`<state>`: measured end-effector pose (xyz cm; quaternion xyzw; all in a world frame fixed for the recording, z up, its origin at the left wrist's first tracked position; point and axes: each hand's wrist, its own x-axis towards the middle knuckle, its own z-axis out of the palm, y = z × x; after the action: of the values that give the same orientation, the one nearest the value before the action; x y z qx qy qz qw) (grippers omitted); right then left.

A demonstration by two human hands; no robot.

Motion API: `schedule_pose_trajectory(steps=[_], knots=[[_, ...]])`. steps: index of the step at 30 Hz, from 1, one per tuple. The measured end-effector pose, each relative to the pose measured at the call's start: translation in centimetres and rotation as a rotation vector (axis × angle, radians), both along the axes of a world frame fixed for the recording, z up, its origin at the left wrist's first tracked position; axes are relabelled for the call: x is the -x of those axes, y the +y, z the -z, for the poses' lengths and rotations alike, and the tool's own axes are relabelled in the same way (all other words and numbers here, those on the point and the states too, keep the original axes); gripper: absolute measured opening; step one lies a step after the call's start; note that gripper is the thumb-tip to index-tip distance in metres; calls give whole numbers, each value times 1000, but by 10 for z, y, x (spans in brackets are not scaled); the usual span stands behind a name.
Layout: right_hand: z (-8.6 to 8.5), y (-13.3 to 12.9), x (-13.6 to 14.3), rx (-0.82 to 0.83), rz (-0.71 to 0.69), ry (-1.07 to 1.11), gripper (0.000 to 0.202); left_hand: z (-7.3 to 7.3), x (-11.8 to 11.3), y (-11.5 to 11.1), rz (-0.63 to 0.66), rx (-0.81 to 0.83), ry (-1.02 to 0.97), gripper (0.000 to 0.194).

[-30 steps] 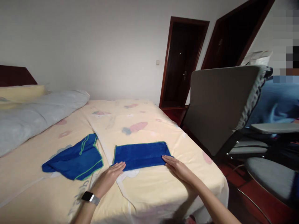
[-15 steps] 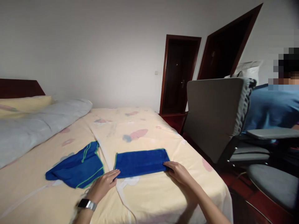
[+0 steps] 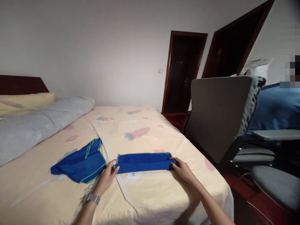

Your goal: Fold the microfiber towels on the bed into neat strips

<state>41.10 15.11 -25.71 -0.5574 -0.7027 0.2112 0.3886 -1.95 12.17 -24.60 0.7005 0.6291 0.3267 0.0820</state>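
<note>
A blue cloth with green edging [image 3: 144, 163] lies on the bed, folded into a long narrow strip. Its near part is turned up over the rest. My left hand [image 3: 109, 172] pinches the strip's left end between thumb and fingers, and a metal-banded watch [image 3: 93, 198] circles that wrist. At the right end, my right hand [image 3: 184, 168] grips the folded edge the same way. Left of the strip lies a second blue cloth [image 3: 82, 162], crumpled and loosely spread, also edged in green; my left hand is close beside it.
The bed's patterned yellow sheet [image 3: 159, 193] spreads under both cloths. A grey quilt [image 3: 44, 120] and a yellow pillow [image 3: 30, 102] are at the left. Beyond the bed's right edge stand a grey chair [image 3: 217, 115] and a person in a blue top [image 3: 276, 106].
Both hands have turned the cloth's near edge up and away from me, making the rectangle narrower. Fingers that lay on the cloth now pinch its ends. The view has shifted slightly.
</note>
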Motion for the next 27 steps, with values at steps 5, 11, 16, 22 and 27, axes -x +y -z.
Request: schedule_pose_trajectory(steps=[5,11,16,22,27], knots=[[8,10,7,-16,126,-103,31,10,-3,17,-30,20,-108,35],[2,4,-6,10,47,-118,29,2,2,10,15,21,-106,26],[3,-1,-20,-2,-10,-102,27,-3,4,-7,68,53,-25,30],[-10,-9,15,-326,104,-330,27,-11,-7,-15,162,-177,282,33],[-9,-21,93,-465,-393,-428,39,-2,-60,-6,545,-310,516,39]])
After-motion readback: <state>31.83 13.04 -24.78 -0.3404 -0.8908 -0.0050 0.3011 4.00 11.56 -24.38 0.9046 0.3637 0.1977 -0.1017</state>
